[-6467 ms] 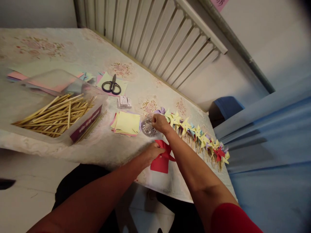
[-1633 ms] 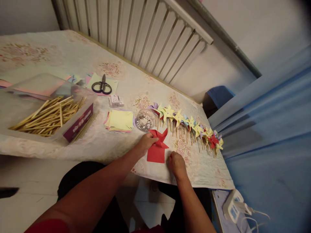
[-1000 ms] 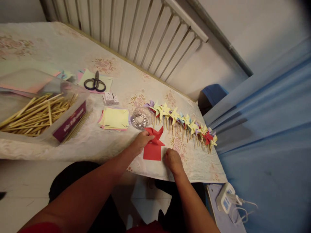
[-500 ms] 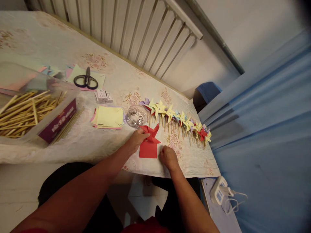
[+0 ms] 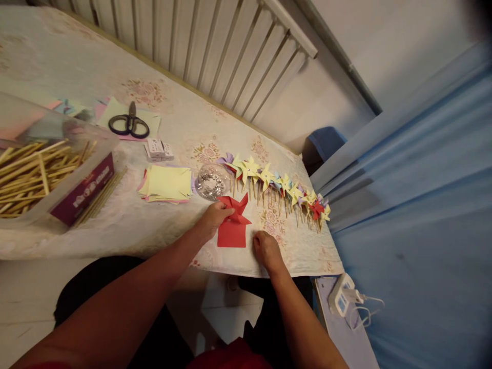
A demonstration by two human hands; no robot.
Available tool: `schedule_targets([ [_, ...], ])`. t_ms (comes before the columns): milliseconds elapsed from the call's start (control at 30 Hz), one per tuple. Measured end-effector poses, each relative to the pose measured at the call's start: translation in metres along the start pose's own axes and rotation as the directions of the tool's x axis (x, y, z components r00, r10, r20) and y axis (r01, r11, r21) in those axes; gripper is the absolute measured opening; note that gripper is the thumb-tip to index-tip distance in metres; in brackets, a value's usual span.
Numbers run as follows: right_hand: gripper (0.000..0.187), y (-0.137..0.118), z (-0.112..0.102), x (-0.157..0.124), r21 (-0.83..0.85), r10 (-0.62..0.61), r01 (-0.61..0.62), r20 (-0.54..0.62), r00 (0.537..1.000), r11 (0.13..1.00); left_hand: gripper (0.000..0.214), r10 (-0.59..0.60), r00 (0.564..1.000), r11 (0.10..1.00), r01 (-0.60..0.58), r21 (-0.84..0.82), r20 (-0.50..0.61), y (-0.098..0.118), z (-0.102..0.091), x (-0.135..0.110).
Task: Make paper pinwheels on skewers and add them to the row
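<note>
A red paper pinwheel (image 5: 239, 209) is pinched at its left side by my left hand (image 5: 213, 217), its folded blades pointing outward. Below it a flat red paper square (image 5: 231, 234) lies on the tablecloth. My right hand (image 5: 267, 249) rests closed near the table's front edge, right of the square; what its curled fingers hold, if anything, is hidden. Just behind my left hand stands a clear round dish (image 5: 211, 183) of small shiny metal pieces. A row of finished pinwheels (image 5: 265, 177) on sticks, mostly yellow, stretches off to the right.
Left of the dish lies a stack of cut paper squares (image 5: 168, 183). Black-handled scissors (image 5: 130, 124) rest on more paper, near small white boxes (image 5: 157, 149). A clear bin (image 5: 46, 218) holds many wooden sticks. A power strip (image 5: 341, 294) sits at the lower right.
The whole view has shifted slightly, with things appearing a little further left. My left hand keeps its pinch on the red pinwheel, and my right hand stays closed beside the square.
</note>
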State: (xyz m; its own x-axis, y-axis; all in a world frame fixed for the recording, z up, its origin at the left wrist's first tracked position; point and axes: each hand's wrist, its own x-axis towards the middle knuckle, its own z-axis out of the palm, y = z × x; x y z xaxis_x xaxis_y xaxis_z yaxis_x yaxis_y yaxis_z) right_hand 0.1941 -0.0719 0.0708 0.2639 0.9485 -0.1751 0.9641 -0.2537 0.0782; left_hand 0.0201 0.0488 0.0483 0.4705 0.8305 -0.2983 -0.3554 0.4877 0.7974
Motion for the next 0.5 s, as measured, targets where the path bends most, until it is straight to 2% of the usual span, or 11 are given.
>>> schedule_targets([
  [133, 0.020, -0.0034, 0.0006, 0.0015, -0.015, 0.047, -0.047, -0.002, 0.999, 0.999, 0.018, 0.005, 0.999, 1.000, -0.005, -0.018, 0.034, -0.0031, -0.0025, 0.0027],
  [500, 0.020, -0.0084, -0.0056, 0.0096, 0.014, 0.080, -0.080, 0.005, 0.997, 0.997, 0.013, 0.013, 1.000, 1.000, -0.013, -0.008, 0.001, -0.0012, -0.0004, 0.0014],
])
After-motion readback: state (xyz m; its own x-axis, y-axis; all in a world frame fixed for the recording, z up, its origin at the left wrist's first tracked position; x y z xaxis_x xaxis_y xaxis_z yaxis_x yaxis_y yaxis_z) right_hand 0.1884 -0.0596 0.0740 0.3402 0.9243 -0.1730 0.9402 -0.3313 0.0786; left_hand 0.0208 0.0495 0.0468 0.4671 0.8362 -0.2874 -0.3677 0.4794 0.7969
